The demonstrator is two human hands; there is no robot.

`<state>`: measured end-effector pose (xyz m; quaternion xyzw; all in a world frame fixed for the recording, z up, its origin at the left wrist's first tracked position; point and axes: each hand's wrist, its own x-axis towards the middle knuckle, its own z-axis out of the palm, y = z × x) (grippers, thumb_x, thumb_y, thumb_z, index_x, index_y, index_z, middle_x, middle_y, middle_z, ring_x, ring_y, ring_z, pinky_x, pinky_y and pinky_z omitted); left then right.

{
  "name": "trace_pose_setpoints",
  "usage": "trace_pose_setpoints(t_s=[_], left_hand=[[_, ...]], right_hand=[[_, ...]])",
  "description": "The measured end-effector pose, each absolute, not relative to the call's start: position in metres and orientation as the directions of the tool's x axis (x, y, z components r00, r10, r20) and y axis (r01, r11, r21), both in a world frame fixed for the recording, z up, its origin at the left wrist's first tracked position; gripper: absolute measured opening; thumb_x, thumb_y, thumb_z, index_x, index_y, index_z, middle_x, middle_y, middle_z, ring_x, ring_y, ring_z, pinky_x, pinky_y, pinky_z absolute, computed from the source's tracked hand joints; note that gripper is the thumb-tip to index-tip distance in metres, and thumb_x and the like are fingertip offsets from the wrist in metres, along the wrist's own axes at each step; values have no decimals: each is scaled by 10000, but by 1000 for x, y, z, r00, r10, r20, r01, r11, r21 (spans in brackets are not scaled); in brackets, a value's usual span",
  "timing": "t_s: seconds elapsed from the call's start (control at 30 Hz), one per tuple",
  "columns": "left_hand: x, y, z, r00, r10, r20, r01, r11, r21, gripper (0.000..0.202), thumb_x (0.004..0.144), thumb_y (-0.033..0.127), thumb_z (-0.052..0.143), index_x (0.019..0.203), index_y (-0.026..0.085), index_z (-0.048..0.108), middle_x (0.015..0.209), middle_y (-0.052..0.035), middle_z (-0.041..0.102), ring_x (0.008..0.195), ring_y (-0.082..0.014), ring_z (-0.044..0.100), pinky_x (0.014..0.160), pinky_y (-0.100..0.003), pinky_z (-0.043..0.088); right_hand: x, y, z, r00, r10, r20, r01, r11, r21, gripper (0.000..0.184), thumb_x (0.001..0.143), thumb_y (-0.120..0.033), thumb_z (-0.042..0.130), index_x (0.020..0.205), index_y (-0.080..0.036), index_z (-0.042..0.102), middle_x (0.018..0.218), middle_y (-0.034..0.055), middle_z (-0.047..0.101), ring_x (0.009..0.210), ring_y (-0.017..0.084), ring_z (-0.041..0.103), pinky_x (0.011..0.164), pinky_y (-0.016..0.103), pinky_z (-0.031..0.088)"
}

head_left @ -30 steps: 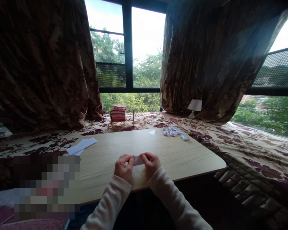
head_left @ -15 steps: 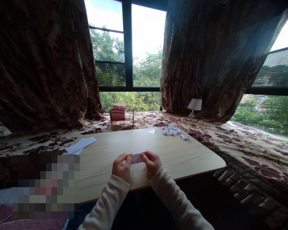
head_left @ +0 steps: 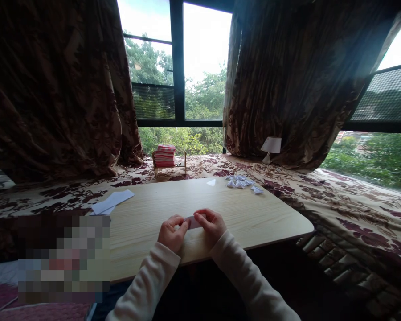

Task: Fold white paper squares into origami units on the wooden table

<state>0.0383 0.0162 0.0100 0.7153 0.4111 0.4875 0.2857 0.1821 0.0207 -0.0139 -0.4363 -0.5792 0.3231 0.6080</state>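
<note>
A small folded strip of white paper (head_left: 193,221) lies low over the wooden table (head_left: 247,214) near its front edge. My left hand (head_left: 171,234) pinches its left end with curled fingers. My right hand (head_left: 211,225) grips the right end, thumb and fingers closed over the paper. Both sleeves are cream-coloured. Most of the strip is hidden by my fingers.
Loose white paper sheets (head_left: 112,201) lie at the table's left corner. Several small folded paper pieces (head_left: 242,183) and one white triangle (head_left: 211,182) sit at the far edge. Beyond are a striped stack on a small wooden rack (head_left: 165,157), a little lamp (head_left: 270,149), floral bedding and dark curtains.
My hands have drawn slightly closer together on the paper strip, so less of it shows between them. Nothing else on the table has moved.
</note>
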Motion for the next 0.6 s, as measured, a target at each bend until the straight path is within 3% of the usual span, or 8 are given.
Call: trace_pose_setpoints(t_s=[0.17, 0.43, 0.6], left_hand=[[40, 15, 9, 178, 848, 499, 324, -529, 784, 282, 752, 294, 488, 515, 161, 563, 581, -1, 504, 638, -145, 494, 614, -243, 386], [39, 18, 7, 10, 854, 521, 310, -498, 810, 259, 738, 319, 511, 533, 170, 564, 592, 2, 516, 643, -150, 498, 625, -238, 389], [38, 17, 10, -7, 869, 494, 298, -470, 831, 271, 745, 342, 496, 556, 165, 574, 600, 6, 532, 636, -143, 500, 606, -229, 389]], right_hand=[[176, 20, -15, 100, 906, 412, 106, 402, -909, 206, 657, -340, 601, 605, -140, 601, 518, -12, 543, 497, 105, 464, 480, 216, 375], [178, 24, -12, 255, 880, 401, 108, 386, -916, 276, 737, -397, 501, 632, -148, 561, 524, -22, 487, 502, 101, 421, 493, 223, 352], [176, 21, -11, 148, 895, 420, 99, 409, -907, 255, 707, -376, 540, 584, -153, 537, 502, -31, 467, 498, 97, 412, 481, 216, 344]])
